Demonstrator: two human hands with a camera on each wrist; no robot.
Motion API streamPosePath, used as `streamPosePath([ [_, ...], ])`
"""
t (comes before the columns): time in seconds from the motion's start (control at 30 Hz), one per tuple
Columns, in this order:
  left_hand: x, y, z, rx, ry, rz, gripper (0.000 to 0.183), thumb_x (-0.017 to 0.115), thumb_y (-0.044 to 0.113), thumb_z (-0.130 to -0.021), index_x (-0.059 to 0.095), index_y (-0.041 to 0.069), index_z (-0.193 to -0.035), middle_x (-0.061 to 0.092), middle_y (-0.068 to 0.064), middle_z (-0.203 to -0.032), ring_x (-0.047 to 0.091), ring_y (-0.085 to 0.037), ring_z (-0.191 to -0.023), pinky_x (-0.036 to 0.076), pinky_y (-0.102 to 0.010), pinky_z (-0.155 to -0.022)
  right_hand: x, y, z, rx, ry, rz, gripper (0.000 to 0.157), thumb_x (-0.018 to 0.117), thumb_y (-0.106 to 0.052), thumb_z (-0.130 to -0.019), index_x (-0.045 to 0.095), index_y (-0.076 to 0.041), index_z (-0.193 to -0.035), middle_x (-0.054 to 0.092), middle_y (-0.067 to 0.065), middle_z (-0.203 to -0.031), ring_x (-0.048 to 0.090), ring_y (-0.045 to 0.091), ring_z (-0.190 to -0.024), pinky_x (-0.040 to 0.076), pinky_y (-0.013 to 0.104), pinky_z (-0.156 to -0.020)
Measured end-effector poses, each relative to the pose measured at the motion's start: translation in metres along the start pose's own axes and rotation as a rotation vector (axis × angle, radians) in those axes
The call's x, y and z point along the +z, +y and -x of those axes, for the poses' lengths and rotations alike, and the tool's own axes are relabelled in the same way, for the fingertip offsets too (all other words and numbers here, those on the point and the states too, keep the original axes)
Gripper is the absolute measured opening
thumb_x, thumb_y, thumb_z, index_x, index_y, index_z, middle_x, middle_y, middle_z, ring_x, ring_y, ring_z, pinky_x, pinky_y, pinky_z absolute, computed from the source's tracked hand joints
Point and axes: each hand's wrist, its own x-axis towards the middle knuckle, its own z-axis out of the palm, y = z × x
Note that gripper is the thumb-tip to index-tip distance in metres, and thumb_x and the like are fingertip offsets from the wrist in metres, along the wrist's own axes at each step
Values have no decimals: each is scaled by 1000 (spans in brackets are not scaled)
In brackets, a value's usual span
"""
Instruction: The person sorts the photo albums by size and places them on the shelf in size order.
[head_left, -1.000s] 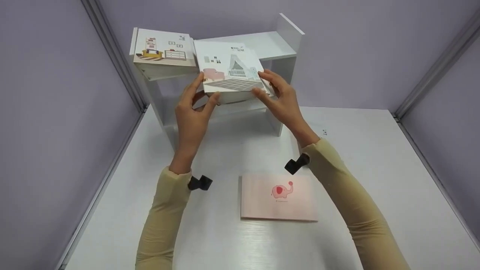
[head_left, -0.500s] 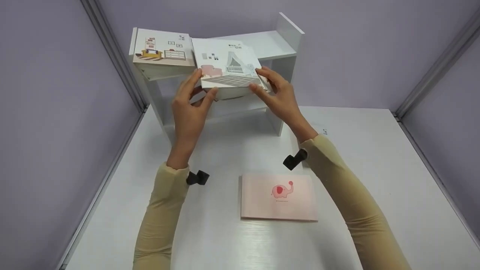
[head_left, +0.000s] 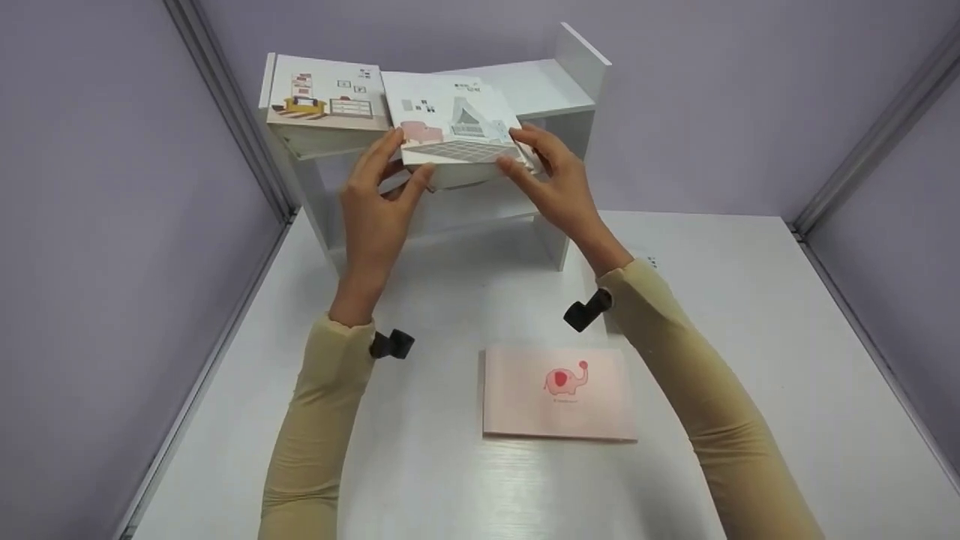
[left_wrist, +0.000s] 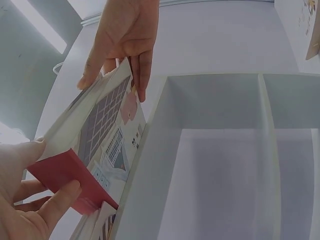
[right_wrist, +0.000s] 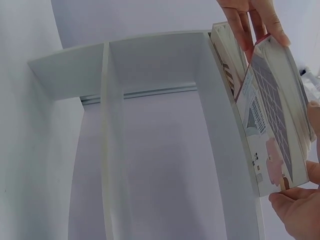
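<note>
A thick book (head_left: 442, 112) with a white cover, a pink armchair and a grey checked floor drawn on it, leans over the top board of a white shelf unit (head_left: 540, 82). My left hand (head_left: 371, 217) grips its left side, where a red spine (left_wrist: 70, 177) shows in the left wrist view. At the opposite side my right hand (head_left: 562, 184) holds the near corner between thumb and fingers. The book's near edge juts out past the board. Close along its left side lies a similar book (head_left: 326, 94) with a yellow sofa on the cover.
A pink elephant-printed album (head_left: 525, 397) lies flat on the white table (head_left: 420, 465). Another item is mostly hidden beneath my right forearm. The unit has an upright end panel (head_left: 583, 60) at the right and lower compartments below. Lilac walls close in the sides and back.
Both hands have moved forward and slightly left with the book, bringing it further onto the top board beside the other book. The pink album has stayed put.
</note>
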Motion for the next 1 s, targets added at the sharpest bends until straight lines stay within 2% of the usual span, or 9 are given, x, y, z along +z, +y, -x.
streamPosePath([
  [0.13, -2, 1, -2, -4, -5, -4, 56, 70, 34, -81, 54, 13, -130, 52, -1, -133, 60, -9, -104, 53, -21, -80, -1, -1, -3, -8, -13, 7, 43, 64, -14, -88, 53, 3, -126, 42, 19, -139, 40, 22, -130, 32, 31, -108],
  [0.37, -4, 1, -7, -4, -18, -30, 55, 69, 33, -82, 54, 11, -130, 53, -4, -132, 58, -13, -107, 53, -22, -81, -2, 0, -7, 1, -37, -5, 44, 64, -16, -88, 53, 2, -127, 45, 17, -136, 41, 18, -129, 30, 27, -109],
  [0.57, -6, 1, -11, -22, -51, -49, 58, 68, 31, -83, 49, 11, -134, 47, -4, -138, 56, -10, -112, 51, -21, -83, -5, -1, -9, -4, -67, 16, 43, 61, -17, -90, 52, 2, -128, 45, 16, -135, 41, 20, -128, 30, 31, -110],
  [0.67, -7, 2, -14, -33, -58, -58, 58, 68, 31, -83, 49, 11, -134, 45, -4, -141, 55, -10, -114, 50, -21, -85, -6, 1, -12, -40, -85, 36, 44, 59, -16, -92, 50, 2, -130, 45, 16, -134, 43, 21, -124, 32, 33, -109],
  [0.8, -7, 1, -17, -33, -59, -76, 57, 67, 33, -83, 50, 10, -133, 46, -5, -140, 55, -10, -113, 50, -20, -86, -6, 19, -19, -119, -93, 51, 42, 57, -17, -93, 50, -6, -133, 47, 11, -132, 45, 16, -120, 34, 32, -107],
  [0.9, -7, -1, -18, -20, -53, -84, 57, 67, 35, -83, 52, 10, -132, 50, -4, -136, 55, -8, -112, 49, -18, -85, -4, 33, -25, -142, -88, 72, 37, 59, -21, -92, 57, -15, -128, 48, 6, -132, 43, 11, -122, 34, 28, -107],
  [1.0, -7, -4, -19, -7, -47, -86, 56, 66, 35, -84, 52, 9, -131, 53, -4, -132, 55, -6, -111, 49, -18, -85, -1, 37, -28, -142, -70, 87, 32, 60, -22, -91, 62, -16, -122, 49, 5, -130, 43, 10, -124, 34, 27, -106],
])
